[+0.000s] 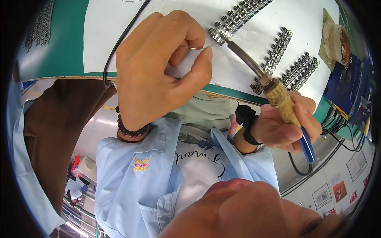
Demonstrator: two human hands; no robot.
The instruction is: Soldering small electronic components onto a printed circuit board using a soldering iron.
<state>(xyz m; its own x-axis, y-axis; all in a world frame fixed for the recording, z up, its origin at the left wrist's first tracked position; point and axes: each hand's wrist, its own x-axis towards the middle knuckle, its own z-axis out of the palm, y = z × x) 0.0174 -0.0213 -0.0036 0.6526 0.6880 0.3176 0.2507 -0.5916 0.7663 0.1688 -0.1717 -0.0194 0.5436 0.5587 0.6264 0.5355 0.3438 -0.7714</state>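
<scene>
My left hand [158, 65] pinches a thin silvery solder wire [193, 48] between thumb and forefinger. The wire's free end points at a row of small shiny metal connectors [240, 18] lying on a white sheet [101, 43]. In my right hand [279, 129] is a soldering iron [251, 62] with a tan-wrapped grip and a blue end. Its tip meets the near end of that row, close to the wire; whether wire and tip touch, I cannot tell. Two more connector rows, one [279, 49] and another [299, 71], lie to the right, partly behind the iron.
A black cable [122, 41] crosses the sheet at the left and hangs over the table edge. More metal strips [41, 25] lie on the green tabletop [67, 43], far left. A stained holder [337, 41] and a blue box [349, 87] stand right. Someone in brown [59, 107] is at the left.
</scene>
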